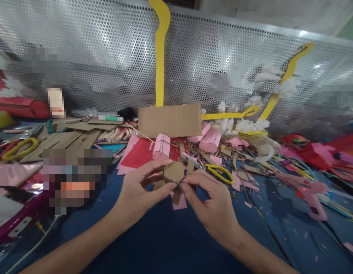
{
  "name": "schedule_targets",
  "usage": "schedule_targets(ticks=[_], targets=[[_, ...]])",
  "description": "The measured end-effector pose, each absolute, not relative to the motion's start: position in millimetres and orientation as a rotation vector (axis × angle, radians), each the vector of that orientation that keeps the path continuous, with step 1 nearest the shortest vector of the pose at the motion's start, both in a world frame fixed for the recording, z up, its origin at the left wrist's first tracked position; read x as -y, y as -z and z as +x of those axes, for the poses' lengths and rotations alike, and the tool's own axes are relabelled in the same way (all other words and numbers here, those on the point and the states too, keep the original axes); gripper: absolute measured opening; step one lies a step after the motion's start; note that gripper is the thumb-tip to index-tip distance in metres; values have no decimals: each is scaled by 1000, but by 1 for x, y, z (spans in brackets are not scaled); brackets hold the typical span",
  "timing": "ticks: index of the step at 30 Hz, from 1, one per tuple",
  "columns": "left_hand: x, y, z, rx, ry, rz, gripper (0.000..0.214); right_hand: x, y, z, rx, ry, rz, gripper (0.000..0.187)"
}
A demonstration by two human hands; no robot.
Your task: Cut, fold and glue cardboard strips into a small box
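A small hexagonal cardboard piece (173, 172) is held up in front of me. My left hand (145, 182) grips its left side between thumb and fingers. At its lower right edge my right hand (206, 194) pinches with thumb and forefinger; whether a smaller bit sits in that pinch is hidden. Just beyond lie scissors with yellow handles (222, 173), blades pointing left. A pink paper-covered prism (161, 146) rests on red paper (138, 152) behind my left hand. Below the hexagon a pink paper scrap (179, 201) lies on the blue table (153, 243).
A pink glue gun (304, 190) with a cord lies at right. A cardboard box (170, 121) stands at the back beside a tall yellow strip (160, 64). Cardboard sheets (62, 142) pile up at left. Cuttings and white fluff (287, 88) appear toward the perforated metal barrier (113, 57).
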State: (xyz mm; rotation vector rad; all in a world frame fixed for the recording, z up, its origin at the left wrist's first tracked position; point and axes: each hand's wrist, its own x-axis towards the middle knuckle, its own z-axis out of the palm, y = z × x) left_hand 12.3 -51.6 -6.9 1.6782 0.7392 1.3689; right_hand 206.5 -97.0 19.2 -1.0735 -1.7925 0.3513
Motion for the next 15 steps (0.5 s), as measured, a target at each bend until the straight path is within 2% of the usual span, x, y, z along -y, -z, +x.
schedule_targets(ticks=[15], targets=[[55,7,17,-765,-1359,1642,42,97,-16,199,1661,-413,-1110,18]])
